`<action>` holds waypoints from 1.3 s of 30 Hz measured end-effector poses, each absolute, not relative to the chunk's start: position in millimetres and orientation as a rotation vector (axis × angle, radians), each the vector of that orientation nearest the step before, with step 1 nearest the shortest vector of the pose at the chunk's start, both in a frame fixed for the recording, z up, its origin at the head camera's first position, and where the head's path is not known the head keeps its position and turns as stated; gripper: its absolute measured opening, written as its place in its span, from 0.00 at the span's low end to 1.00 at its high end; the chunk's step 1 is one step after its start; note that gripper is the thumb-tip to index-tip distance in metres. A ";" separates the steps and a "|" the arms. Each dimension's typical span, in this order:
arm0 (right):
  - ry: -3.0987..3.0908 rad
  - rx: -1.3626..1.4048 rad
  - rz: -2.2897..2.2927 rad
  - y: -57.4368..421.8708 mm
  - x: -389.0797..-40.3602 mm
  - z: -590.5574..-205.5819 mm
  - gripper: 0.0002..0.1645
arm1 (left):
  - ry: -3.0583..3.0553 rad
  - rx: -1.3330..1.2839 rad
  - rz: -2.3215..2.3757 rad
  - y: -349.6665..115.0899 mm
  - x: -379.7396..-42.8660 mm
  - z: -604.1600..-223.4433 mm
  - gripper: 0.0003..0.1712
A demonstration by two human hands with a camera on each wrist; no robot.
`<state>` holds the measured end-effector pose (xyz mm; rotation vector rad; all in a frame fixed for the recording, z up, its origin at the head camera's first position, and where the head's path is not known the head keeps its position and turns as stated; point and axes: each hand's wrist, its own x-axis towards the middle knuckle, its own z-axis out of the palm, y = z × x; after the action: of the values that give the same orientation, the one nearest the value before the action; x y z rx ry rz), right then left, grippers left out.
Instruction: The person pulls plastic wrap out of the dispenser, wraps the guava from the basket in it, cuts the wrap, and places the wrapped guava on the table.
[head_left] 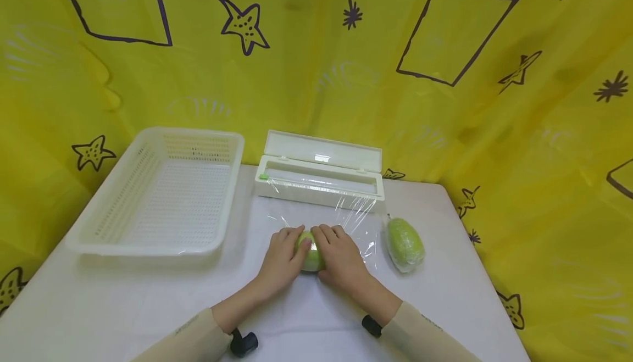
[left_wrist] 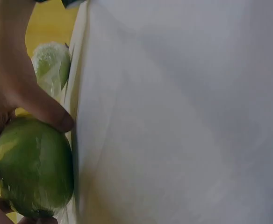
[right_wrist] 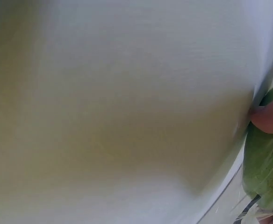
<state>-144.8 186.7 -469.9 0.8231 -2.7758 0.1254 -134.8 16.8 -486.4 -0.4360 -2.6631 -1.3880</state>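
Observation:
A smooth green oblong fruit (head_left: 312,260) is between both hands on the white table, with clear cling film around it. My left hand (head_left: 281,256) grips its left side, the thumb lying over the top. On the other side my right hand (head_left: 342,255) holds it, fingers curled over the far end. The left wrist view shows glossy film on the fruit (left_wrist: 36,163) and a dark spot at its end. In the right wrist view a thumb (right_wrist: 269,116) presses on the fruit (right_wrist: 262,161). Loose cling film (head_left: 363,230) stretches from behind the hands to the dispenser.
Behind the hands stands a white cling film dispenser (head_left: 321,193), its lid raised, a roll inside and a green slider at its left. A second green fruit (head_left: 405,244), wrapped in film, lies at the right. A white plastic basket (head_left: 222,224) stands left; a yellow curtain (head_left: 306,76) hangs behind.

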 end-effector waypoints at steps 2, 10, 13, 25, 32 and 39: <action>-2.772 0.822 0.127 186.1 -144.3 -469.8 0.52 | -2.685 -0.409 -1.368 18.8 -139.5 -485.6 0.27; -2.761 0.817 0.122 187.9 -145.1 -471.6 0.52 | -2.655 -0.347 -1.401 26.7 -150.9 -487.4 0.22; -2.765 0.823 0.104 187.9 -145.9 -470.8 0.51 | -2.670 -0.320 -1.423 29.5 -156.0 -488.4 0.22; -2.956 0.804 0.563 205.7 -147.2 -466.7 0.59 | -2.714 -0.349 -1.468 28.3 -159.2 -489.5 0.22; -2.960 0.863 1.109 224.0 -162.3 -457.2 0.50 | -2.653 -0.442 -1.470 28.0 -158.4 -488.6 0.18; -3.023 0.638 1.283 226.4 -165.2 -454.9 0.53 | -2.649 -0.570 -1.489 23.2 -159.2 -489.3 0.14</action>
<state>-165.2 226.4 -454.9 0.6383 -3.0228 1.2826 -159.2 23.2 -489.3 -0.5697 -2.6488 -1.4885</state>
